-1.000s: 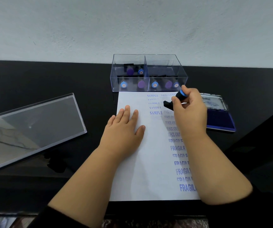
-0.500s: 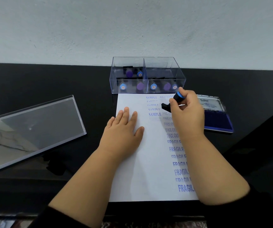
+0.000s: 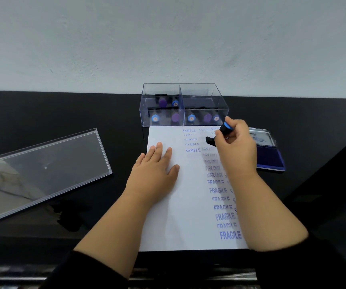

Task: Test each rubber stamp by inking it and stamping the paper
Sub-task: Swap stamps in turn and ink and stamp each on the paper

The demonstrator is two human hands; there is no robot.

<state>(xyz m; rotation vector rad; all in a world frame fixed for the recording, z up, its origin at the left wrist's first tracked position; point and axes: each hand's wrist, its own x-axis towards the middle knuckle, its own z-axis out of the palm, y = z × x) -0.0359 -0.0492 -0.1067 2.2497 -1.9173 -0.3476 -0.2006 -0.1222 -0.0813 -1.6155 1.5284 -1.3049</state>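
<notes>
One stamp in hand: rubber stamp point(image 3: 220, 134), black body, blue cap, tilted over the paper's upper right
Right hand point(image 3: 235, 149): fingers curled round the stamp's handle, base sticking out to the left
Left hand point(image 3: 155, 167): flat, fingers straight, pressing the paper
Paper point(image 3: 168, 215): white sheet on the black surface point(image 3: 42, 113), stamped SAMPLE, FAX OUT, FRAGILE in blue
Ink pad point(image 3: 272, 157): open, just right of the right hand
Clear box point(image 3: 183, 105): at the paper's top edge, holding more stamps

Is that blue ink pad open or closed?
Open. The ink pad lies right of the paper with its dark blue ink surface bare and its lid folded back behind it.
</notes>
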